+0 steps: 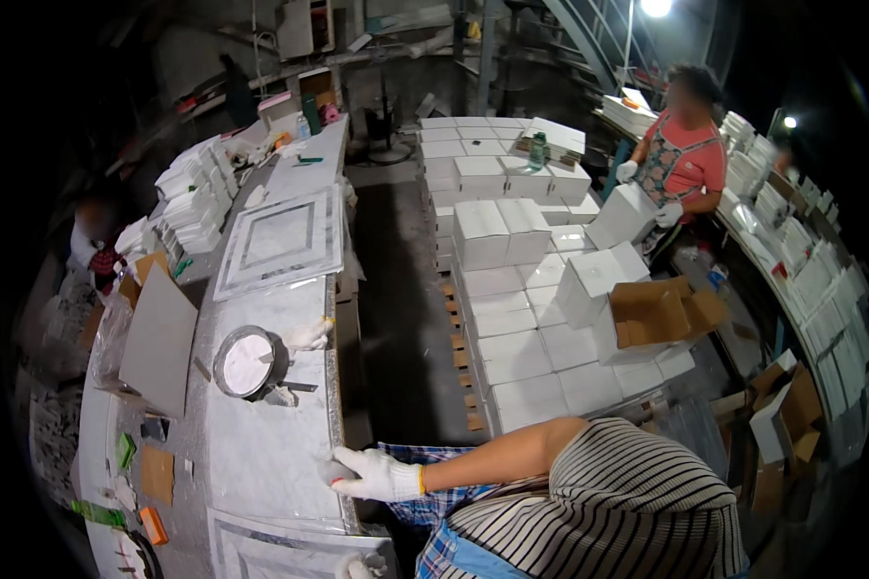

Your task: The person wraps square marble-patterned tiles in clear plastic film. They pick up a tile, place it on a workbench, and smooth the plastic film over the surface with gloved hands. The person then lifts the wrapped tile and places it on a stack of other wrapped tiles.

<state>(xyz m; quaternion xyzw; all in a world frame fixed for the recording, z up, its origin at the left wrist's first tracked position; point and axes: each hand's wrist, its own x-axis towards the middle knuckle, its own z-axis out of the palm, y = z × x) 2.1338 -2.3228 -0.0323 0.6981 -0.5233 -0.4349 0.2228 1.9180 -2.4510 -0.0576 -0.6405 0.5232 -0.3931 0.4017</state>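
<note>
Gloved hand [375, 474], fingers together, lies flat on marble slab [261, 444] at tabletop [188, 463] edge, holding nothing; other grip: can't tell. Round pan [244, 362] nearby.

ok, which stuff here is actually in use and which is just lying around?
In use: gloved right hand, marble slab, round pan of white powder.
Lying about: cardboard sheet, framed tile panel, white box stacks, open carton.

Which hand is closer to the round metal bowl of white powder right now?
Left. The white-gloved left hand rests on the grey marble slab's edge, on the person's side of the bowl. The right hand barely shows at the picture's bottom, farther off.
</note>
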